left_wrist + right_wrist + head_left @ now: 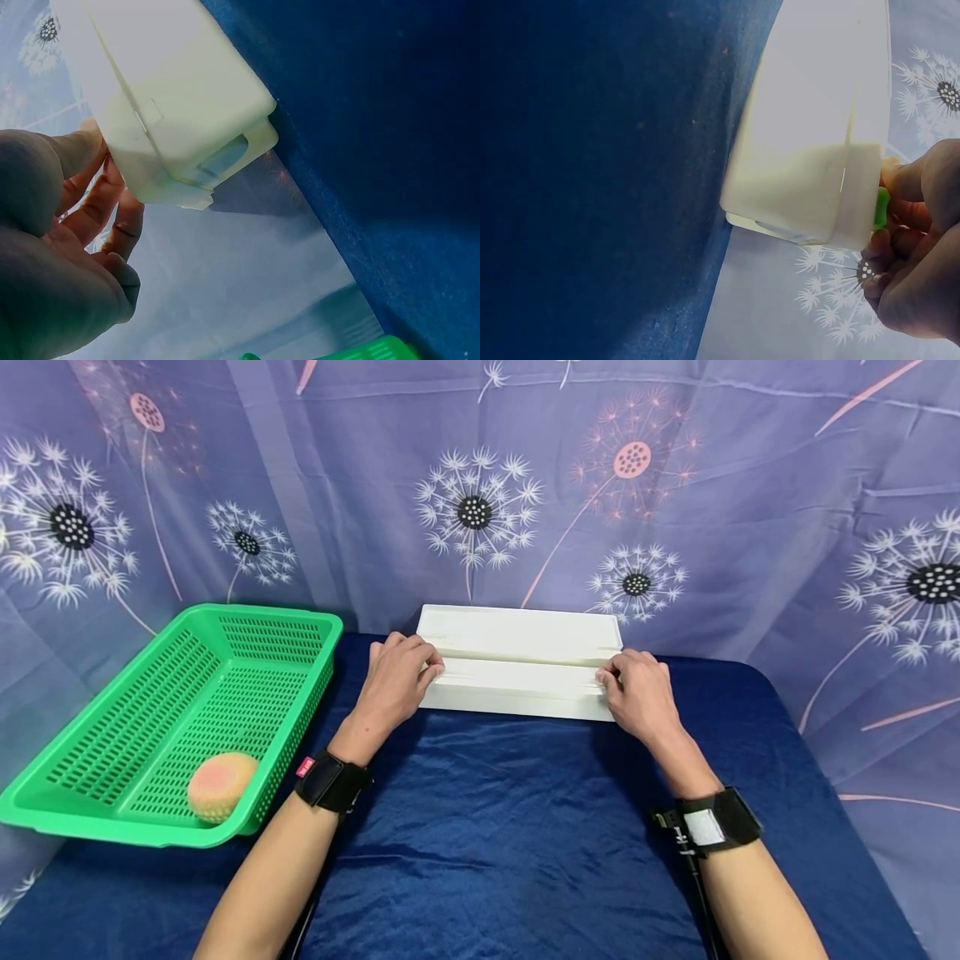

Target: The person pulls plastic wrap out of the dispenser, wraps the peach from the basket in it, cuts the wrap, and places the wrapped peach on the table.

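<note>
A long white box (517,702), resembling a cling film dispenser, lies crosswise at the back of the table. Its raised rear panel (517,631) stands behind the front part, with faint wrinkled streaks along the top near both ends. At the box's left end, my left hand (397,677) pinches the upper edge between thumb and fingers. My right hand (641,693) grips the opposite end the same way. Beside its fingertips the right wrist view shows a small green piece (881,208), partly hidden. What lies inside the box is hidden.
On the left stands a green perforated basket (300,710) holding a round peach-coloured thing (222,787). Dark blue cloth (510,843) covers the table. A purple curtain (360,485) with dandelion prints hangs right behind the box.
</note>
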### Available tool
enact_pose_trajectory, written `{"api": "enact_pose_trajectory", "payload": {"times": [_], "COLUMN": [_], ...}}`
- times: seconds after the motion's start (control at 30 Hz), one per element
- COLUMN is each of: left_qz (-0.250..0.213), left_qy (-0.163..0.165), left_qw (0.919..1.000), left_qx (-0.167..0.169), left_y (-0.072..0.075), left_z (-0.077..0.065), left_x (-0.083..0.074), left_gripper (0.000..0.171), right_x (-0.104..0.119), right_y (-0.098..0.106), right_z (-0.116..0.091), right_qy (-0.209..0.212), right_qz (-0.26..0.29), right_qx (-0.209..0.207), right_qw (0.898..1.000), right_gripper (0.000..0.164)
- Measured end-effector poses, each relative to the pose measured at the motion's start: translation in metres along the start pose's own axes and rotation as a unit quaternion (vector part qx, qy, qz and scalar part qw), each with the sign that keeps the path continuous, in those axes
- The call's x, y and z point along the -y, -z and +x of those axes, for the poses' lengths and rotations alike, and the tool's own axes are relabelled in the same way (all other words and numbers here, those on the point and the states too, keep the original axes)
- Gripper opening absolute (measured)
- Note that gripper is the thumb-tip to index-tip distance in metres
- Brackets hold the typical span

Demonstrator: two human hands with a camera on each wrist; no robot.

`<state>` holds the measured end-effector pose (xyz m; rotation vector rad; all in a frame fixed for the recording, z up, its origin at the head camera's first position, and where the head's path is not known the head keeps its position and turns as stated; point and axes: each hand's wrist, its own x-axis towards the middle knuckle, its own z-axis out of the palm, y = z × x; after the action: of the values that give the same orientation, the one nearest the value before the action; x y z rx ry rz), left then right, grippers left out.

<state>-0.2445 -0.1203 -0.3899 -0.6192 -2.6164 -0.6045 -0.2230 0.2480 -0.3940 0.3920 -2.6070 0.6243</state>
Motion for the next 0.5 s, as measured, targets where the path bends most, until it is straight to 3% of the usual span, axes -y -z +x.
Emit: {"api": "enact_pose_trajectory", "payload": {"times": [0.5], "left_qz": [0.003], "left_qy": [0.006], "left_qw": [1.0], "left_qx": [-0.004], "left_y": [0.0032], "left_z": [0.0003], "left_x": [-0.0012], "left_gripper": [0.011], "right_x": [-0.0002], "right_y": [-0.0005], "right_z": [-0.0005], "right_qy": [0.01], "right_qz": [0.006], "right_qx": [-0.01], "right_qw": [1.0], "right_gripper": [0.016]}}
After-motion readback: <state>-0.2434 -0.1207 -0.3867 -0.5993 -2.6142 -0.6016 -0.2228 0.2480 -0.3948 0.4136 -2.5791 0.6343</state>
